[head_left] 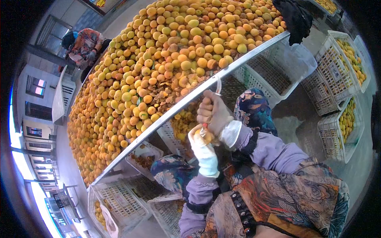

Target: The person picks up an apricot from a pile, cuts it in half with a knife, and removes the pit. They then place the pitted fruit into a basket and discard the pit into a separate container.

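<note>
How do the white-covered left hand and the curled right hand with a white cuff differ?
Covering: the white-covered left hand shows white beyond its wrist; the curled right hand only around its wrist.
Position: the right hand is nearer the pale metal table edge than the left hand.
Hold: the left hand cups yellow-orange fruit; the right hand's grip is unclear.
Shared: lavender sleeves.

The right arm (278,152) reaches in from 4 o'clock, wrist (233,134) aimed toward 10, the right hand (216,113) curled into a fist. The left arm (200,194) rises from 6 o'clock; the left hand (200,144), close at the fist's 7 o'clock, is cupped inward, its fingertips perhaps bent, though partly hidden.
</note>
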The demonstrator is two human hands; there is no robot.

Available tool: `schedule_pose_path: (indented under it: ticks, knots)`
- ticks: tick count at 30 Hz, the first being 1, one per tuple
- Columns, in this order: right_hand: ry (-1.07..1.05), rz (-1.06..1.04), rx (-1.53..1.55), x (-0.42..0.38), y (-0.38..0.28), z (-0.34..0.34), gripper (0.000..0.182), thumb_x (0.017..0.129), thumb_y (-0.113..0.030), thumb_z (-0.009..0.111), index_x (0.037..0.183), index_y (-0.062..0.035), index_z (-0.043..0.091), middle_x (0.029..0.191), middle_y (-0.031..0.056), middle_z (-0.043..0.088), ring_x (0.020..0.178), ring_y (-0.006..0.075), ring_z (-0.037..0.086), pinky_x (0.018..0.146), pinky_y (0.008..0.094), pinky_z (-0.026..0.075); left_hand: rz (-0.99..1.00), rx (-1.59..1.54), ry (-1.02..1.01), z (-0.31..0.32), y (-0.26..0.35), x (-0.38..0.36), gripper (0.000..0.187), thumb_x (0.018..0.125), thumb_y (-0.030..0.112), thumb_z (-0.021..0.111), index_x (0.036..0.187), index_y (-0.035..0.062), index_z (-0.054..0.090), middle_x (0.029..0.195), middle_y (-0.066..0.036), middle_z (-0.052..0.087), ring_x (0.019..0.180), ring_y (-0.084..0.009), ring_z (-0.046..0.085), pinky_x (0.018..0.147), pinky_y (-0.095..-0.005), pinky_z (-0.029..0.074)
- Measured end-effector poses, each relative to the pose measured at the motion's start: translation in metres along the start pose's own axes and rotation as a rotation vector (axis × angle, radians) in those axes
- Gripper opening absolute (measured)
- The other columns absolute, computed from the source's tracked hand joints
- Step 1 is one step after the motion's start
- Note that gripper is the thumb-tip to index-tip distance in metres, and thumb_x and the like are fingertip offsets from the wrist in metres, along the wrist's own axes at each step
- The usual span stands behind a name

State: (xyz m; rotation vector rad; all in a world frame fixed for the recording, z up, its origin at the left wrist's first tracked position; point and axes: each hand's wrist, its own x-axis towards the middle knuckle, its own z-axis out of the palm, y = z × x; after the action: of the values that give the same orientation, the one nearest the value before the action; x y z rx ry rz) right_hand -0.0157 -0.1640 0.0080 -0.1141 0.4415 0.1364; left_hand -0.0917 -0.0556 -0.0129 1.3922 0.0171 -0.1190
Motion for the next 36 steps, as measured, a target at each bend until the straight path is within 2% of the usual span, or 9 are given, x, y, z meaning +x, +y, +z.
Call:
schedule_pose_path:
  ticks: [4,6,8,11,19,29,30,33,36]
  knots:
    - [-0.115,-0.094,-0.124,-0.005,0.007,0.006,0.033,0.089,-0.027,0.049,0.061,-0.0165,0.035,0.049,-0.0056,0.024,0.036,0.0081,0.021,0.034,0.0251,0.018,0.228,0.136,0.083,-0.003,-0.023,0.008,0.041,0.095,0.037,0.036,0.113,0.0028,0.046,0.099,-0.007,0.051,0.091,-0.0179,0.05,0.079,-0.0287,0.043]
    - [-0.037,-0.159,-0.183,-0.011,0.008,0.017,0.028,0.087,-0.026,0.053,0.065,-0.0144,0.04,0.051,-0.0043,0.029,0.035,0.0084,0.026,0.033,0.0248,0.022,-0.252,-0.481,0.014,0.002,-0.002,0.002,0.045,0.092,0.047,0.041,0.114,0.0088,0.048,0.098,-0.005,0.051,0.086,-0.0183,0.05,0.075,-0.0316,0.044]
    - [-0.073,-0.204,-0.211,-0.012,0.006,0.02,0.024,0.086,-0.025,0.055,0.069,-0.013,0.044,0.052,-0.0032,0.035,0.035,0.0093,0.031,0.033,0.0252,0.024,-0.279,-0.54,0.122,0.01,0.0,0.008,0.047,0.089,0.053,0.043,0.113,0.0124,0.05,0.092,-0.003,0.052,0.075,-0.0172,0.048,0.065,-0.0314,0.041]
    - [-0.061,-0.297,-0.24,-0.001,-0.002,0.018,0.022,0.085,-0.026,0.056,0.071,-0.0122,0.047,0.053,-0.0013,0.041,0.036,0.0113,0.037,0.032,0.026,0.027,-0.31,-0.735,0.004,-0.003,0.001,0.019,0.045,0.089,0.05,0.045,0.108,0.0107,0.053,0.082,-0.003,0.053,0.07,-0.0187,0.048,0.058,-0.031,0.039]
    - [-0.101,-0.212,-0.383,-0.003,-0.026,0.014,0.028,0.087,-0.031,0.056,0.071,-0.0103,0.046,0.051,-0.0012,0.038,0.036,0.0114,0.036,0.032,0.0266,0.03,-0.103,-0.371,0.039,-0.051,0.017,0.024,0.041,0.094,0.035,0.044,0.125,0.0079,0.041,0.095,-0.009,0.055,0.072,-0.0137,0.051,0.061,-0.0265,0.043]
    - [-0.143,-0.241,-0.57,0.007,-0.052,0.022,0.025,0.089,-0.026,0.052,0.071,-0.0093,0.046,0.054,-0.0002,0.041,0.037,0.0106,0.038,0.032,0.0257,0.028,-0.009,0.228,0.034,-0.056,0.063,0.063,0.036,0.092,0.021,0.048,0.124,0.0035,0.047,0.095,-0.007,0.054,0.067,-0.0093,0.053,0.058,-0.0209,0.046]
    - [-0.117,-0.231,-0.622,0.007,-0.054,0.025,0.028,0.091,-0.025,0.049,0.069,-0.0091,0.043,0.051,0.0005,0.039,0.038,0.0109,0.036,0.034,0.0254,0.028,-0.098,0.28,-0.049,-0.062,0.057,0.068,0.04,0.089,0.018,0.051,0.126,0.0035,0.046,0.1,-0.01,0.056,0.077,-0.0129,0.057,0.067,-0.0243,0.048]
    - [-0.162,-0.189,-0.598,0.017,-0.059,0.018,0.022,0.089,-0.026,0.054,0.075,-0.0087,0.05,0.059,-0.0013,0.045,0.037,0.0097,0.039,0.03,0.025,0.03,0.095,0.766,-0.133,-0.066,0.029,0.073,0.049,0.084,0.018,0.058,0.129,0.0032,0.043,0.112,-0.015,0.056,0.11,-0.0245,0.052,0.093,-0.0323,0.041]
    - [-0.188,-0.135,-0.614,0.022,-0.065,0.008,0.024,0.088,-0.027,0.055,0.075,-0.0085,0.05,0.058,-0.0008,0.046,0.038,0.0105,0.041,0.031,0.0256,0.03,0.375,1.057,0.012,-0.07,0.032,0.08,0.05,0.081,0.019,0.062,0.127,0.0059,0.046,0.112,-0.017,0.056,0.105,-0.0304,0.054,0.09,-0.0344,0.043]
